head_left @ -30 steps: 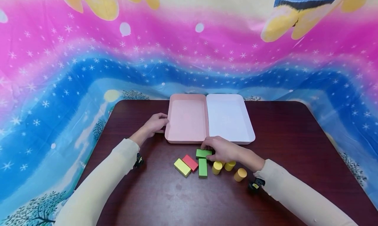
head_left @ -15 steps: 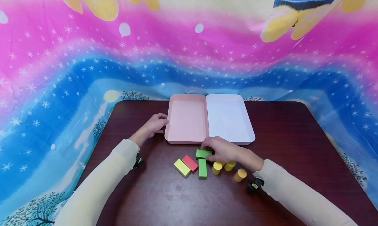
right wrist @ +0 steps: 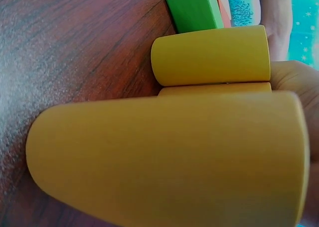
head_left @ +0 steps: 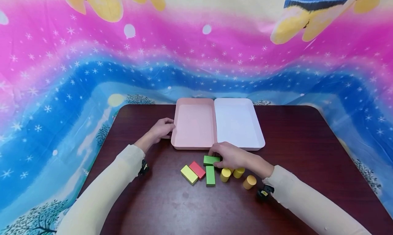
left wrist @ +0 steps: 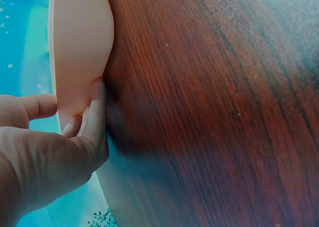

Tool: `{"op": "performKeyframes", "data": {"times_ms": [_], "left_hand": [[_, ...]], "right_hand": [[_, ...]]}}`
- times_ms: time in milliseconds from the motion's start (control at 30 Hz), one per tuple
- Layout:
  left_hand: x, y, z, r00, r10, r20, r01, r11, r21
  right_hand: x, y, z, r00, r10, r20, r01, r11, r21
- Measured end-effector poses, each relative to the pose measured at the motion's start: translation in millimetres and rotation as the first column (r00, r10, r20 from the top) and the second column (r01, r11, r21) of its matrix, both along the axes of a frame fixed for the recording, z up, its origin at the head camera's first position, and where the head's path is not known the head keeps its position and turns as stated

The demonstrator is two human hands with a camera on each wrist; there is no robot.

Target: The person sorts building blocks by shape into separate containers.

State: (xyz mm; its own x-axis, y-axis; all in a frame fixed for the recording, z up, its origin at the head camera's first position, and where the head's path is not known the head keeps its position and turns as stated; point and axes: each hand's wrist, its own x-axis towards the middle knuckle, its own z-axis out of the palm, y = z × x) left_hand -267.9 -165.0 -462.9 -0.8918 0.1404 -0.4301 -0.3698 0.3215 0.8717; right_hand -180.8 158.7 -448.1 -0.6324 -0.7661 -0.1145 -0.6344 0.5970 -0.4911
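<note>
Right hand [head_left: 231, 156] sits at the near edge of the trays, fingers curled over a green block [head_left: 211, 160] lying crosswise on the desk [head_left: 307, 153]; thumb and fingertips pinch it, block still touching the desk top. Just below it a 2nd green block [head_left: 210, 175] lies lengthwise, w/ a red block [head_left: 198, 169] and a yellow-green block [head_left: 189, 174] side by side to its left, all three close together. Right of those, 3 yellow cylinders: one [head_left: 225, 174] just beside the lengthwise green block, one [head_left: 238, 172] partly under the right hand's heel, one [head_left: 250, 182] a bit apart toward the wrist. Right wrist view is filled by cylinders stacked up close [right wrist: 164, 157], green block edge [right wrist: 195, 9] beyond. Left hand [head_left: 161, 128] is at the left wall of the pink tray [head_left: 176, 132]; in the left wrist view the thumb [left wrist: 95, 112] presses the tray's outer wall [left wrist: 79, 48] and fingers hook the rim, so it grips the tray edge. White tray [head_left: 259, 139] lies flush against the pink one's right side. Both trays at desk centre, blocks near in front. Cream sleeves [head_left: 101, 197] on both arms; bright pink-blue starry cloth [head_left: 61, 74] behind the desk.
</note>
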Motion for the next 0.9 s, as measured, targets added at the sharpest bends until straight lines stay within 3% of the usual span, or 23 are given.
{"op": "performKeyframes", "data": {"times_ms": [433, 900], "left_hand": [[0.9, 0, -1.8, 1.000, 0.001, 0.001, -0.001, 1.000, -0.017], [-0.9, -1, -2.5, 1.000, 0.001, -0.004, -0.001, 1.000, -0.006]], "right_hand": [[-1.5, -3, -1.5, 1.000, -0.002, -0.012, 0.002, 1.000, 0.027], [-1.2, -5, 7.9, 0.999, -0.004, -0.038, 0.004, 1.000, 0.000]]}}
